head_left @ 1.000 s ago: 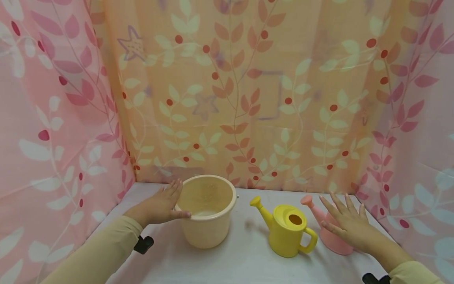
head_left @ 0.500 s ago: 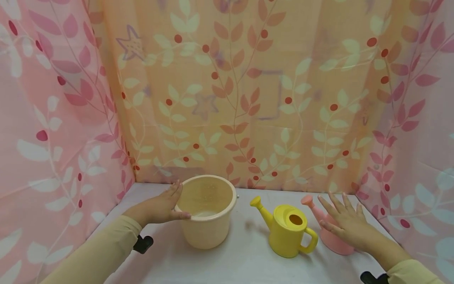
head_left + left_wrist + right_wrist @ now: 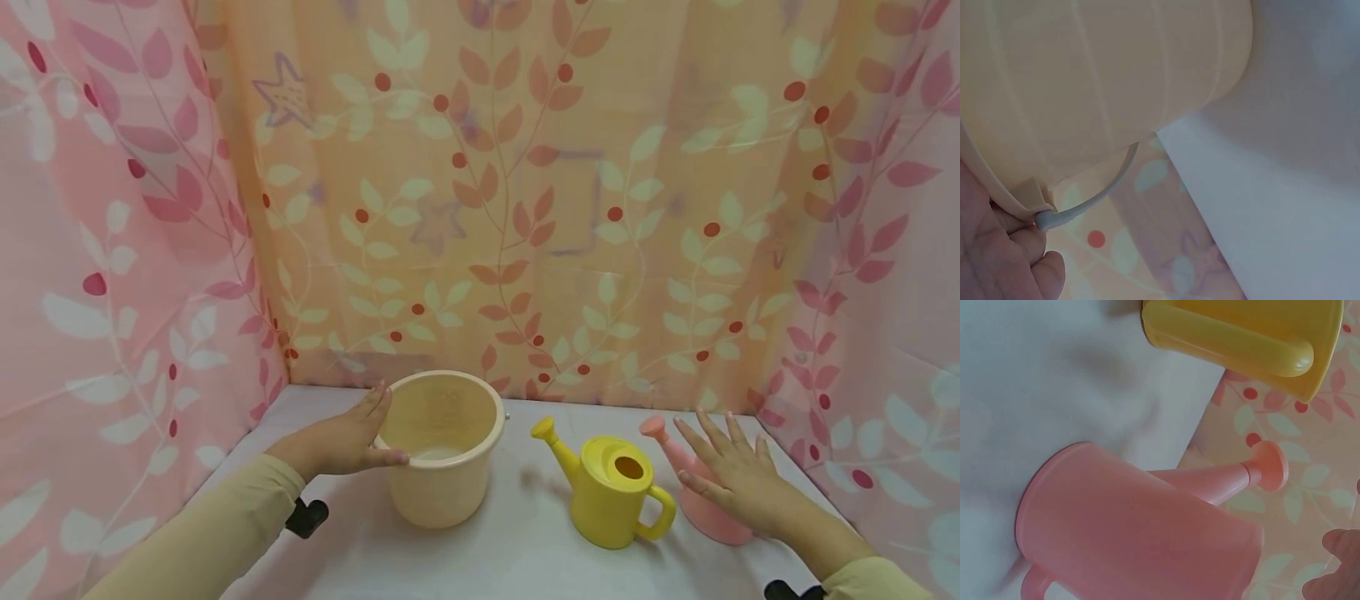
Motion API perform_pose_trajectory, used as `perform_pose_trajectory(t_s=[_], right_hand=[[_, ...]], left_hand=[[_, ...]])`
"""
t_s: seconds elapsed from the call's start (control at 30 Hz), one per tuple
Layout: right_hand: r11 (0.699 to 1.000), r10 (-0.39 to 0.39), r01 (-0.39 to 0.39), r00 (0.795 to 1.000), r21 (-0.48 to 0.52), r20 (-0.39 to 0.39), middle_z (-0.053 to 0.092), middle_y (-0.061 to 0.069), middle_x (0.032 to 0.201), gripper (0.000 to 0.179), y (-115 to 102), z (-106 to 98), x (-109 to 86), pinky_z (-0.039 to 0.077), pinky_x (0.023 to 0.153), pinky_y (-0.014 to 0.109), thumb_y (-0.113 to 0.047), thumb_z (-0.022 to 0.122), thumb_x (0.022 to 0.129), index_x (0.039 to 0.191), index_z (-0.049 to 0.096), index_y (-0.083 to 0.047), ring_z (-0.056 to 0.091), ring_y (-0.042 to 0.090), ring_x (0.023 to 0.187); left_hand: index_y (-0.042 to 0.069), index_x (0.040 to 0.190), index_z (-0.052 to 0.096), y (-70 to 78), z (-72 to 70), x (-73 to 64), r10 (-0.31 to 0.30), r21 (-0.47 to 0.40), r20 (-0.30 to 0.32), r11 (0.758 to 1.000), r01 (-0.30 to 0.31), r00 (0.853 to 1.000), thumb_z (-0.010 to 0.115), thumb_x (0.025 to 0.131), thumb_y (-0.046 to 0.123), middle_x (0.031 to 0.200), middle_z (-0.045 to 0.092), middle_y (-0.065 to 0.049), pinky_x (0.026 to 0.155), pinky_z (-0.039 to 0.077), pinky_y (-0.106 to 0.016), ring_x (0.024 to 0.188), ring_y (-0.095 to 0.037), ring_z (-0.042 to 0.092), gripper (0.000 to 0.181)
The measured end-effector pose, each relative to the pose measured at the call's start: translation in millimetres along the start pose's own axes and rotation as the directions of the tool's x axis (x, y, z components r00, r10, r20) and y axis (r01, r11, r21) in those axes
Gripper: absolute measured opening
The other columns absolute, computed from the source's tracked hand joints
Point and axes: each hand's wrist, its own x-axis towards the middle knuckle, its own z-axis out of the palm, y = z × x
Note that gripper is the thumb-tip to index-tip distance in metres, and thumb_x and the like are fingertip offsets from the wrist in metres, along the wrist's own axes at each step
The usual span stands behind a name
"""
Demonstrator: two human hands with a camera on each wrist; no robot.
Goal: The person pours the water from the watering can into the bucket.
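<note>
A cream bucket (image 3: pixel 438 492) stands upright on the white table, its mouth facing up. My left hand (image 3: pixel 337 437) lies along the bucket's left rim, thumb over the front edge and fingers reaching back. In the left wrist view the fingers (image 3: pixel 1029 250) are beside the rim, close to the bucket's grey handle (image 3: pixel 1094 199). My right hand (image 3: pixel 742 479) is spread above the pink watering can (image 3: pixel 716 521), covering part of it. Its fingertips (image 3: pixel 1338 544) show at the edge of the right wrist view, apart from the pink can (image 3: pixel 1147 525).
A yellow watering can (image 3: pixel 609 500) stands between the bucket and the pink can, spout pointing left. Patterned curtains (image 3: pixel 510 192) enclose the white table (image 3: pixel 517 550) at the back and both sides. Black straps (image 3: pixel 306 517) show at both wrists.
</note>
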Motion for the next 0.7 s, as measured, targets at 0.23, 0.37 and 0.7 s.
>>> perform_pose_trajectory(t_s=[0.23, 0.37, 0.7], right_hand=[[0.999, 0.005, -0.005, 1.000, 0.039, 0.004, 0.000, 0.020, 0.152, 0.070, -0.4, 2.0, 1.2, -0.015, 0.089, 0.072, -0.045, 0.047, 0.092, 0.148, 0.011, -0.024, -0.009, 0.052, 0.131], [0.997, 0.002, -0.004, 1.000, 0.083, 0.021, 0.005, 0.023, 0.150, 0.070, -1.3, 3.3, 1.0, -0.014, 0.092, 0.071, -0.044, 0.048, 0.092, 0.148, 0.012, -0.023, -0.009, 0.051, 0.131], [0.978, -0.004, 0.006, 1.000, 0.208, -0.011, 0.012, 0.024, 0.149, 0.068, -6.6, 19.5, -3.2, 0.002, 0.094, 0.073, -0.037, 0.053, 0.091, 0.147, 0.018, -0.020, -0.005, 0.050, 0.132]], left_hand=[[-0.007, 0.143, 0.010, 3.7, -0.5, 1.3, 0.005, 0.003, 0.003, 1.000, -0.005, 1.000, 0.046, 0.073, 0.076, 0.150, 0.001, -0.023, 0.109, 0.019, -0.047, 0.139, -0.033, 0.004, 0.115], [-0.007, 0.143, 0.009, 3.0, 1.6, 2.5, 0.006, -0.001, 0.003, 1.000, -0.006, 1.000, 0.046, 0.073, 0.076, 0.150, 0.000, -0.023, 0.109, 0.018, -0.046, 0.139, -0.032, 0.002, 0.114], [-0.006, 0.144, 0.008, 3.5, 2.0, 1.5, -0.013, -0.047, 0.019, 0.999, 0.014, 1.000, 0.049, 0.078, 0.068, 0.151, -0.002, -0.022, 0.109, 0.018, -0.048, 0.139, -0.032, 0.001, 0.107]])
